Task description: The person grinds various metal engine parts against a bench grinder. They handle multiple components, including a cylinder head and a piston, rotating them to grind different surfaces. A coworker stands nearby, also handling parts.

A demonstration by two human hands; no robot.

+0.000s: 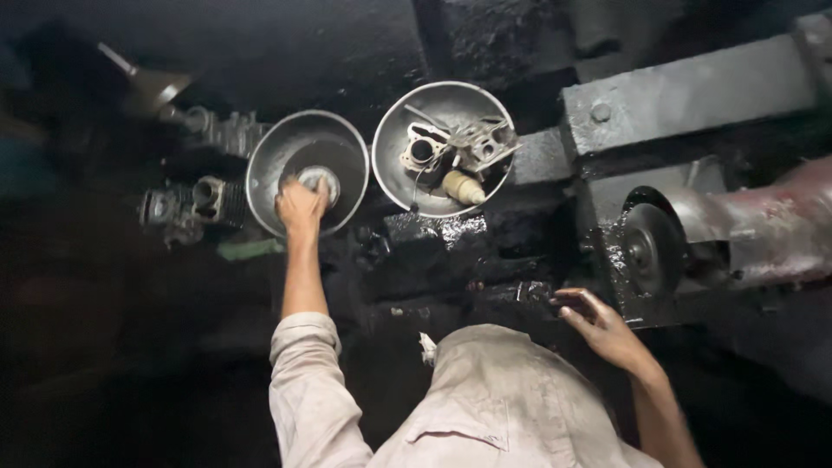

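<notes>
1. Reaching forward, the left hand [301, 206] has its fingers curled on a round metal part [319, 180] and grips its near edge.
2. That part sits in the left bowl [264, 160], a shallow metal basin holding dark liquid; the part stands in the middle of the pool.
3. Just right of it, and almost touching rim to rim, is the right bowl [394, 130], also metal.
4. Inside the right bowl lie a cylinder block [423, 151] with a round bore, a finned head [482, 143] tilted against it, and a small cream-coloured piece [462, 187] near the front rim.
5. The right hand [602, 327] hangs well apart from both bowls, low on the right; its fingers are loosely spread and half curled, and it has hold of nothing.
6. That hand is near the greasy edge of a dark block, just below a grinding wheel [650, 247] mounted on a reddish machine body [771, 230].
7. A grey metal beam [693, 95] with a bolt head runs across the upper right.
8. Left of the left bowl rest two finned engine pieces [195, 204], and further back a metal funnel [152, 87] lies on the black, oily surface.
9. Both sleeves and the shirt are pale and grease-marked.
</notes>
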